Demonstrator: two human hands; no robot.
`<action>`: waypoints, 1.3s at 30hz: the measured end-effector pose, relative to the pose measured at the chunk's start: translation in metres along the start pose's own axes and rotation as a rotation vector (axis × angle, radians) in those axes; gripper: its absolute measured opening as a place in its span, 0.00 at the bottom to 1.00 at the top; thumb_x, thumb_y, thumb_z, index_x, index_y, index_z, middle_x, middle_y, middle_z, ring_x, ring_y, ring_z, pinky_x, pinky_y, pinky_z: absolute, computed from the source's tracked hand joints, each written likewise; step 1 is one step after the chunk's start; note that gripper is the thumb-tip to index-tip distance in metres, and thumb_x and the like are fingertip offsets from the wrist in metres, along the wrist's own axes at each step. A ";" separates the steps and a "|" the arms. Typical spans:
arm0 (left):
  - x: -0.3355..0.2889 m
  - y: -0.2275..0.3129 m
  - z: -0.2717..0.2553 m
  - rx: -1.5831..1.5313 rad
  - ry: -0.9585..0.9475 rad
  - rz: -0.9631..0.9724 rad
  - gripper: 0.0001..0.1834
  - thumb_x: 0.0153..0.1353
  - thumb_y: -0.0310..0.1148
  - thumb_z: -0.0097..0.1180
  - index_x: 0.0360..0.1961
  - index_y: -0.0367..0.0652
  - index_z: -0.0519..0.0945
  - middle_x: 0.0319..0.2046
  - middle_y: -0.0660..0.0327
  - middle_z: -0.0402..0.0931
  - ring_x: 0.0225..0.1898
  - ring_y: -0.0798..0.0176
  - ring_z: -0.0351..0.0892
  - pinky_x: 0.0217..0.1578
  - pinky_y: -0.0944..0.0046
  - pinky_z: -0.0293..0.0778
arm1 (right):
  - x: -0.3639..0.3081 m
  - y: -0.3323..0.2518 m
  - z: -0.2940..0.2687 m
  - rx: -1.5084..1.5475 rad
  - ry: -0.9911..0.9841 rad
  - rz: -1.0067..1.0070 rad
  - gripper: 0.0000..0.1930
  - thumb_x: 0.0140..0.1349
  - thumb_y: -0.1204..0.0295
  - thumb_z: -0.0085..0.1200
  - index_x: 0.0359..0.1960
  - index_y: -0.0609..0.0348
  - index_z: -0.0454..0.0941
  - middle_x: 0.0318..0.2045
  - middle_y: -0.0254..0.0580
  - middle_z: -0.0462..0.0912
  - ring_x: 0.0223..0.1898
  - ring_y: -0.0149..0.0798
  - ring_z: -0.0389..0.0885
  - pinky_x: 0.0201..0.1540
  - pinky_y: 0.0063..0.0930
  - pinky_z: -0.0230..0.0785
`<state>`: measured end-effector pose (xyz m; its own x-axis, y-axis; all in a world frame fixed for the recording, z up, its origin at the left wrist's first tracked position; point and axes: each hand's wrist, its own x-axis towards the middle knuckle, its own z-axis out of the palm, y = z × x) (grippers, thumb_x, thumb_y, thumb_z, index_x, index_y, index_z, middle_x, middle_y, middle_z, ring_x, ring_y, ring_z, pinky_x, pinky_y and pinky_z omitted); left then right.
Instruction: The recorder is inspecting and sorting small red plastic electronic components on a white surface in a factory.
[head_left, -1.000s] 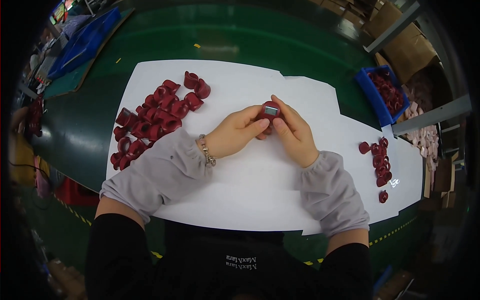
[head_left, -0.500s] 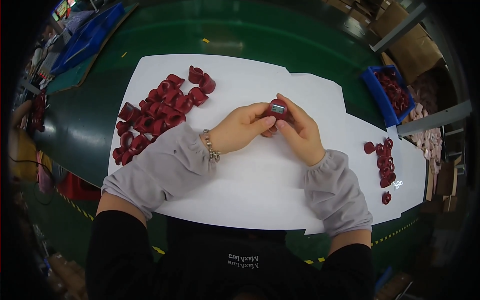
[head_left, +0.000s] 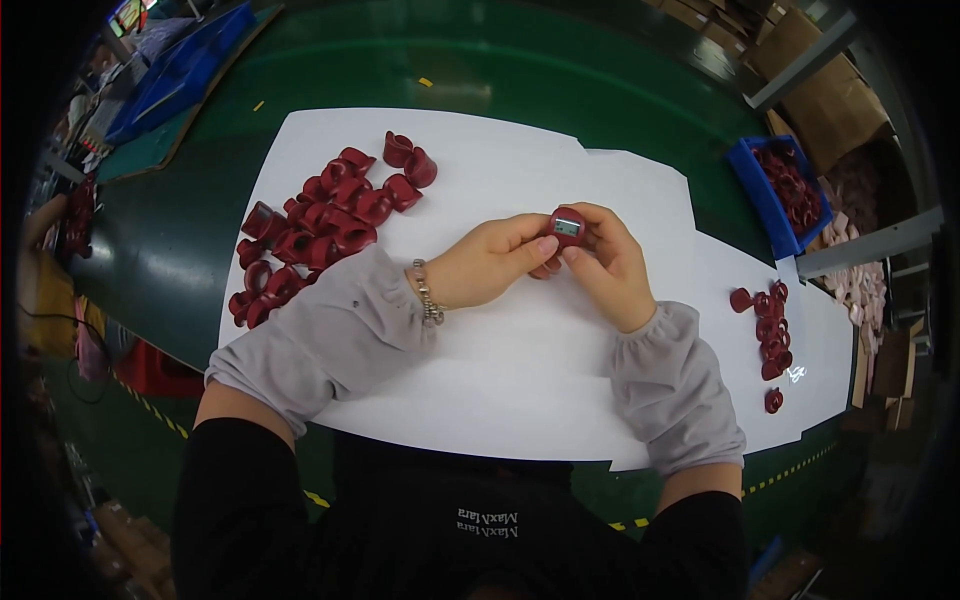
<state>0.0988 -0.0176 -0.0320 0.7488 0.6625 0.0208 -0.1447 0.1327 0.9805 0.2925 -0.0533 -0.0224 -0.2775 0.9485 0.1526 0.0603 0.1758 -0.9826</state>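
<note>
Our left hand slants inward, pinching the device over the white paper; our right hand curls in, gripping its right side. Our left sleeve overlaps the left pile; some fingertips are hidden. We count one device, two piles, their pieces overlapping uncountably.

The left hand and right hand hold a dark red device, its small screen facing up, over white paper on the counter. Dark red pieces crowd the paper's left; a smaller cluster lies right, near a blue bin.
</note>
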 end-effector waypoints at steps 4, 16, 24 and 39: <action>0.000 0.000 0.001 -0.022 -0.006 -0.002 0.19 0.70 0.35 0.41 0.56 0.34 0.67 0.43 0.62 0.73 0.42 0.70 0.72 0.48 0.66 0.71 | 0.000 0.000 -0.001 -0.011 -0.011 -0.007 0.20 0.58 0.81 0.47 0.54 0.65 0.64 0.48 0.42 0.72 0.50 0.34 0.71 0.56 0.30 0.63; 0.000 -0.001 0.004 -0.019 0.015 0.030 0.16 0.70 0.34 0.41 0.52 0.36 0.69 0.37 0.63 0.73 0.38 0.71 0.71 0.44 0.68 0.71 | -0.001 0.002 0.000 -0.002 0.032 -0.050 0.20 0.56 0.79 0.51 0.52 0.64 0.67 0.44 0.40 0.75 0.45 0.32 0.74 0.50 0.27 0.68; 0.000 -0.002 0.003 -0.018 0.048 0.001 0.16 0.70 0.34 0.40 0.53 0.36 0.69 0.39 0.62 0.73 0.38 0.71 0.73 0.44 0.69 0.72 | 0.000 0.001 0.007 -0.182 0.044 -0.066 0.23 0.57 0.81 0.54 0.55 0.62 0.64 0.48 0.41 0.72 0.50 0.35 0.73 0.54 0.30 0.66; -0.004 0.001 0.013 -0.006 0.076 0.030 0.13 0.67 0.30 0.45 0.50 0.35 0.70 0.38 0.61 0.74 0.41 0.70 0.75 0.44 0.69 0.72 | -0.010 -0.008 0.009 -0.293 0.161 -0.162 0.23 0.52 0.76 0.57 0.51 0.61 0.67 0.43 0.41 0.75 0.44 0.35 0.76 0.50 0.29 0.68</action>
<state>0.1040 -0.0300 -0.0282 0.6927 0.7204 0.0345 -0.1700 0.1165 0.9785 0.2861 -0.0667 -0.0173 -0.1525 0.9275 0.3412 0.3065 0.3727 -0.8759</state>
